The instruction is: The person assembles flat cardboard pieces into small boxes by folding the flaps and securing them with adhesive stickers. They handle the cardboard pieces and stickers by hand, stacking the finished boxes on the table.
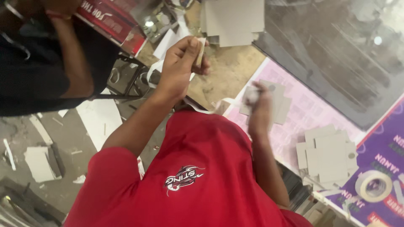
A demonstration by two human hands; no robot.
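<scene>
A small strip of grey cardboard point(200, 51) is pinched between the thumb and fingers of the left hand point(182, 63), raised above the brown desk point(229, 69). A flat grey die-cut cardboard blank point(278, 103) on the pink printed sheet point(311, 111) is touched by the blurred right hand point(257, 105); whether its grip is closed cannot be told. A stack of grey cardboard blanks point(330, 155) lies nearby, beside a roll of clear tape point(373, 186).

Your shot's pretty dim and warm overall, kind of muddy indoor light. Your right hand point(260, 110) is smeared with motion blur, while your left hand point(181, 63) is a bit sharper but still soft. The dark glossy sheet point(336, 54) top right throws hazy glare with small bright spots. The floor point(46, 138) on the left sits in shadow, grainy and low on detail.
</scene>
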